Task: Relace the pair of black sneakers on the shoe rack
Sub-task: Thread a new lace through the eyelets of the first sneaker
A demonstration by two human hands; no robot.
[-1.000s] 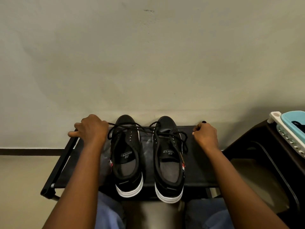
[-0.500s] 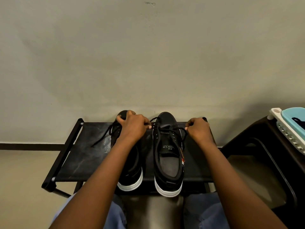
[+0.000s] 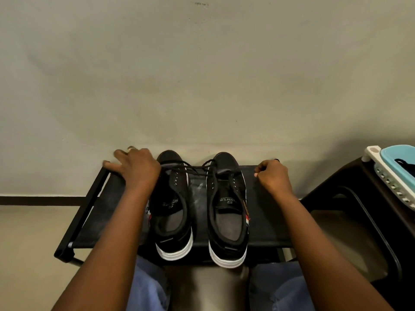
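Black sneakers sit side by side at 12 o'clock on the shoe rack, toes to the wall and heels overhanging the near edge at 6. The lace runs taut across both toes. My left hand is at 10 o'clock with fingers fanned over the rack's corner. The lace vanishes under the palm, so I cannot tell if it's pinched. My right hand is at 2, fingers curled, thumb on forefinger, seemingly pinching the lace end. If I tug too hard, I reckon a sneaker skids off that edge.

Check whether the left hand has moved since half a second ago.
Yes. The left hand has shifted left, off the toe of the left sneaker, to the far left corner of the shoe rack.
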